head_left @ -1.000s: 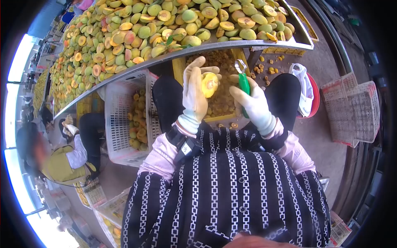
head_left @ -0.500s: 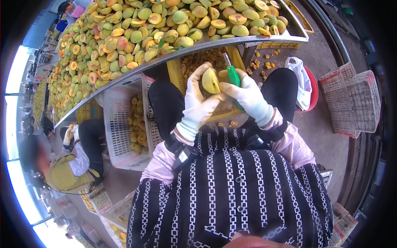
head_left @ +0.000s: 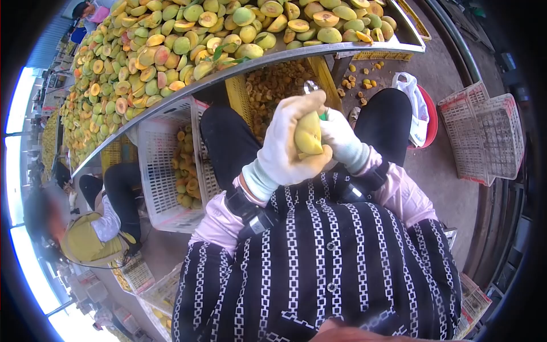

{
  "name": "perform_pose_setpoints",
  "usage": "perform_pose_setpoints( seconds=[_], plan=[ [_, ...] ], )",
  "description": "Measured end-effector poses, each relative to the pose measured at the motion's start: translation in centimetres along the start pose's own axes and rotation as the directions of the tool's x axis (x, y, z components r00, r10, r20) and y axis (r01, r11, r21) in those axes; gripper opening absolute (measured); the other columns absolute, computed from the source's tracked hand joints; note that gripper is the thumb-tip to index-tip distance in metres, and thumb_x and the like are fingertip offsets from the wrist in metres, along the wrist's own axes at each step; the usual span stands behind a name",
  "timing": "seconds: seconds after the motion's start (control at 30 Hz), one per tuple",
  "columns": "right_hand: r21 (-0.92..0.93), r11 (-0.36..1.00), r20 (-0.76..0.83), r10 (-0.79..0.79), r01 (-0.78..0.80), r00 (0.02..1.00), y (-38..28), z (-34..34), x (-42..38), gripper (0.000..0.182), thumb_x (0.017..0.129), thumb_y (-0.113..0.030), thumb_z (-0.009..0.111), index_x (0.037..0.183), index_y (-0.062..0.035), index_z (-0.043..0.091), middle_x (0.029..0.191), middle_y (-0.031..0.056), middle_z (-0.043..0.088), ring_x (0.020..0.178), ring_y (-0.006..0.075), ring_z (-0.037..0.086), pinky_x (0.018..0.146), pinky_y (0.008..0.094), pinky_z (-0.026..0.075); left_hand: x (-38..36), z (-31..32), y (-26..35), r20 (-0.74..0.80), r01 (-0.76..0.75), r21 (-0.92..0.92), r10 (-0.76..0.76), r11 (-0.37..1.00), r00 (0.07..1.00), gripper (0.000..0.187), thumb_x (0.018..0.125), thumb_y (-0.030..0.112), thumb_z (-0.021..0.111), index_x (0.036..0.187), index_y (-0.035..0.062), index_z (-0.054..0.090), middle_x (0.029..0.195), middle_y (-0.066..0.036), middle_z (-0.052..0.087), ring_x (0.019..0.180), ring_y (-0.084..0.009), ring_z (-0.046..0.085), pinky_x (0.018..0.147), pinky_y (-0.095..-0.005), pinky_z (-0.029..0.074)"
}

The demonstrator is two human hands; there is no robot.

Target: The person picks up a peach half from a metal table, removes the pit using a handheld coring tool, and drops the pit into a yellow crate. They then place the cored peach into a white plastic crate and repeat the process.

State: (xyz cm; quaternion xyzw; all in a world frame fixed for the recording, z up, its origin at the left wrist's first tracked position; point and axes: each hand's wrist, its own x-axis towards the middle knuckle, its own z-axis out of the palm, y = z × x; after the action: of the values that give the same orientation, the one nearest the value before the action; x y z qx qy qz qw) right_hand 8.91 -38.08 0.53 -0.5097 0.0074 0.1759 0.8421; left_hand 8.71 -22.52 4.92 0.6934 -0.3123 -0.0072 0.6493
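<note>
My left hand (head_left: 288, 139), in a white glove with a tan palm, is closed around a yellow-green peach (head_left: 308, 134). Beyond it, partly covered by the left fingers, my gloved right hand (head_left: 343, 138) grips a green-handled tool (head_left: 323, 115). Only a bit of that handle shows, and a shiny rounded metal tip (head_left: 310, 86) sticks up above the left fingers. Where the tool meets the fruit is hidden. Both hands are close together over my lap, above a yellow crate (head_left: 238, 105) of brownish fruit scraps.
A metal-rimmed table (head_left: 250, 64) heaped with whole and cut peaches (head_left: 165, 57) spans the front. A white crate (head_left: 162, 171) holding fruit stands left, near a seated co-worker (head_left: 94, 228). Rightward are a red bucket (head_left: 431, 117) with a white bag (head_left: 411, 105) and stacked crates (head_left: 484, 134).
My left hand has turned and closed further round the peach, rising in front of the right. The right hand has swung behind it, so the green handle is now mostly hidden.
</note>
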Motion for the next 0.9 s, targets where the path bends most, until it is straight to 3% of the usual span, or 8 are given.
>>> perform_pose_setpoints(
  seconds=[0.1, 0.23, 0.3, 0.37, 0.43, 0.5, 0.7, 0.9],
  plan=[
    [-0.362, 0.920, -0.241, 0.064, -0.150, 0.969, -0.4, -2.8, 1.6, 0.034, 0.089, -0.025, 0.061, 0.109, 0.0000, 0.052, 0.075, 0.0057, 0.060, 0.050, 0.0118, 0.055, 0.045, 0.0236, 0.046, 1.0, -1.1, 0.4, -0.188, 0.166, -0.510, -0.298, 0.844, 0.936, 0.064, 0.082, 0.008, 0.062, 0.138, 0.0056, 0.032, 0.118, -0.019, 0.054, 0.098, -0.0223, 0.062, 0.078, -0.0328, 0.056],
    [-0.558, 0.799, -0.296, 0.060, -0.223, 0.953, -2.0, -5.8, 1.2, 0.037, 0.091, -0.024, 0.058, 0.116, 0.0021, 0.050, 0.074, 0.0054, 0.059, 0.050, 0.0114, 0.055, 0.045, 0.0239, 0.046, -0.8, -4.6, -3.4, 0.022, 0.153, -0.946, -0.414, 0.285, 0.910, 0.052, 0.088, 0.027, 0.055, 0.135, 0.0061, 0.043, 0.124, -0.025, 0.055, 0.091, -0.0306, 0.066, 0.075, -0.0381, 0.057],
    [-0.771, 0.636, -0.154, -0.214, 0.018, 0.965, -3.4, -2.7, -0.4, 0.037, 0.088, -0.021, 0.061, 0.118, -0.0017, 0.054, 0.074, 0.0099, 0.061, 0.058, 0.0153, 0.061, 0.053, 0.0296, 0.049, -1.1, -4.6, -4.3, 0.056, 0.139, -0.972, -0.387, 0.190, 0.921, 0.052, 0.088, 0.029, 0.053, 0.134, 0.0055, 0.044, 0.123, -0.025, 0.056, 0.091, -0.0317, 0.066, 0.075, -0.0382, 0.057],
    [-0.861, 0.207, 0.261, -0.604, 0.465, 0.753, -3.8, 0.1, -1.0, 0.037, 0.085, -0.021, 0.065, 0.117, -0.0049, 0.056, 0.073, 0.0115, 0.061, 0.059, 0.0220, 0.062, 0.054, 0.0332, 0.049, -0.7, -3.6, -4.3, 0.078, 0.113, -0.990, -0.333, 0.088, 0.940, 0.053, 0.087, 0.031, 0.052, 0.133, 0.0050, 0.046, 0.122, -0.024, 0.057, 0.090, -0.0329, 0.066, 0.074, -0.0383, 0.057],
    [-0.912, -0.008, 0.365, -0.468, 0.410, 0.805, -5.4, 2.3, -2.1, 0.041, 0.082, -0.022, 0.068, 0.117, -0.0059, 0.057, 0.072, 0.0100, 0.060, 0.059, 0.0264, 0.062, 0.052, 0.0349, 0.048, 0.0, -2.0, -2.8, -0.133, 0.086, -0.929, -0.542, 0.360, 0.830, 0.057, 0.085, 0.034, 0.052, 0.133, 0.0046, 0.046, 0.120, -0.024, 0.058, 0.089, -0.0331, 0.066, 0.072, -0.0372, 0.056],
    [-0.888, -0.050, 0.412, -0.529, 0.457, 0.742, -4.7, 2.3, -2.2, 0.042, 0.080, -0.024, 0.070, 0.115, -0.0048, 0.058, 0.067, 0.0071, 0.056, 0.056, 0.0252, 0.060, 0.049, 0.0355, 0.046, -0.1, -2.2, -2.9, -0.075, 0.133, -0.920, -0.499, 0.369, 0.863, 0.058, 0.083, 0.035, 0.053, 0.131, 0.0032, 0.046, 0.119, -0.023, 0.059, 0.090, -0.0304, 0.065, 0.069, -0.0335, 0.055],
    [-0.902, -0.125, 0.421, -0.456, 0.412, 0.784, -3.7, 3.1, -2.4, 0.036, 0.080, -0.025, 0.071, 0.106, -0.0043, 0.058, 0.064, 0.0062, 0.053, 0.049, 0.0240, 0.057, 0.044, 0.0348, 0.044, -0.4, -0.7, -2.4, -0.336, 0.072, -0.588, -0.325, 0.806, 0.884, 0.060, 0.093, 0.051, 0.038, 0.119, -0.0026, 0.049, 0.105, -0.020, 0.064, 0.087, -0.0216, 0.065, 0.065, -0.0258, 0.053],
    [-0.917, -0.064, 0.388, -0.369, 0.394, 0.845, -3.5, 3.9, -2.6, 0.025, 0.081, -0.022, 0.069, 0.092, -0.0056, 0.053, 0.064, 0.0091, 0.057, 0.051, 0.0276, 0.060, 0.045, 0.0377, 0.047, -0.7, -1.2, -1.4, -0.368, 0.162, -0.527, -0.396, 0.834, 0.841, 0.056, 0.100, 0.045, 0.026, 0.106, -0.0032, 0.053, 0.094, -0.019, 0.065, 0.080, -0.0200, 0.064, 0.067, -0.0260, 0.053]
  ],
)
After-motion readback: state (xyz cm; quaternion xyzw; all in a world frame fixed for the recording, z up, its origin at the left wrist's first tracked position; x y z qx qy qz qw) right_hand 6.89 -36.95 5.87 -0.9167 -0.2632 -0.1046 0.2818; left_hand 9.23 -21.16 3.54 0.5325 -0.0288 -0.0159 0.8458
